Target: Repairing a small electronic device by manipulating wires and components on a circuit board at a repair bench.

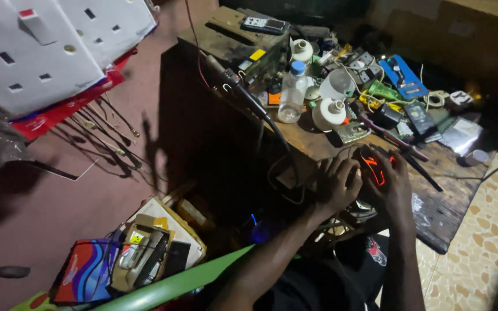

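Observation:
Both my hands hold a small black device (374,168) with glowing red-orange lines at the near edge of a cluttered wooden workbench (433,201). My left hand (338,183) cups its left side with the fingers curled over it. My right hand (392,183) grips its right side. Its shape suggests a computer mouse, but much of it is hidden by my fingers.
The bench carries a clear plastic bottle (291,93), white bulb parts (328,112), a soldering iron (249,95), a blue tool card (402,76), cables and phones. White socket plates (36,46) hang at upper left. Boxes (139,256) lie on the floor beside a green bar (180,283).

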